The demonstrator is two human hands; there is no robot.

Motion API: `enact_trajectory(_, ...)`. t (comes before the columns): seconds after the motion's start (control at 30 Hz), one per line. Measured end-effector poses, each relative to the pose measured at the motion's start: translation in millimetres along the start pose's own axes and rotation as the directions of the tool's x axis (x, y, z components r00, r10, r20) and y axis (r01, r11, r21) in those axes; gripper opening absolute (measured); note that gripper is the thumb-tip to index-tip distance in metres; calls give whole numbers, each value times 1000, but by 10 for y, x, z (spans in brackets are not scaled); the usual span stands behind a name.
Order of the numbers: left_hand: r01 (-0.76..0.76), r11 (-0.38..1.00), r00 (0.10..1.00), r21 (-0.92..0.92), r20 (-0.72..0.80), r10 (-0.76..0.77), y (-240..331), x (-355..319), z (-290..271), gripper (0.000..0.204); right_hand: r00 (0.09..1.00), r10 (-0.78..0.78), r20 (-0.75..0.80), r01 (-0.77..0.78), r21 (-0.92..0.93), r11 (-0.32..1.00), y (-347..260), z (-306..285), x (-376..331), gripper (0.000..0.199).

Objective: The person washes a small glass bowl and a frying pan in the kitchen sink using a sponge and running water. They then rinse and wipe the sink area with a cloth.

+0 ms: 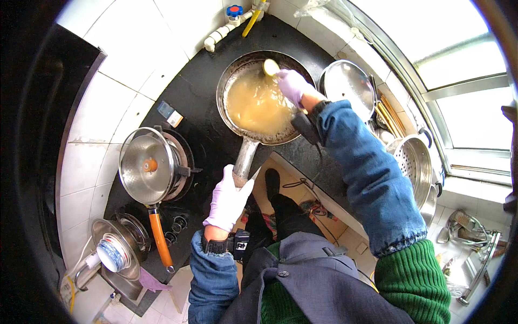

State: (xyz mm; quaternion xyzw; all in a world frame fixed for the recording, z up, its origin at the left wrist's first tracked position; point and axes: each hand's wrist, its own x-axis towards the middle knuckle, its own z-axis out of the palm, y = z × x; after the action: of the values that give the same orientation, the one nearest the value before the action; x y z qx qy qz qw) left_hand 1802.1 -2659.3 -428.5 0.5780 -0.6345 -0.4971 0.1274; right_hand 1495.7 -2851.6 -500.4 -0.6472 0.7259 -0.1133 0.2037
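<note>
In the head view, I am gripping the wok (pixel 240 66) by its metal handle (pixel 246 159) with my gloved left hand (pixel 229 200), the fingers wrapping around the handle's end. The wok is sitting over the black worktop (pixel 335 168), ahead of me, and is holding cloudy tan liquid (pixel 256 108) with a rippled surface. My gloved right hand (pixel 294 87) is reaching over the wok's far right side, fingers clamping on a pale-yellow rounded piece (pixel 271 67); I cannot tell what it is. To the left, a steel pan (pixel 136 181) with an orange handle is standing on the stove, an orange-brown knob showing at its middle. Nearer me, a metal basin (pixel 100 227) is holding a blue-and-white round thing (pixel 113 252). On the right, a perforated steel pot (pixel 413 157) is standing near the window.
</note>
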Motion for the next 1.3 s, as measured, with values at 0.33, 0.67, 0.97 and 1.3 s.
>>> enact_trajectory(0.33, 2, 998, 999, -60, 50, 1, -21, 37, -42, 50, 678, -342, 650, 85, 394, 915, -809, 190, -215, 26)
enact_trajectory(0.67, 26, 999, 999, -26, 34, -25, 12, 27, -69, 45, 781, 145, 608, 262, -529, 807, 54, -738, -715, 29)
enact_trajectory(0.97, 44, 999, 999, 3, 25, -44, 71, 20, -93, 44, 940, -58, 338, 210, -433, 877, -451, -286, -660, 37)
enact_trajectory(1.3, 20, 1000, 1000, -4, 5, -20, -21, 39, -72, 47, 972, -40, 231, 156, -512, 845, -302, -292, -642, 30)
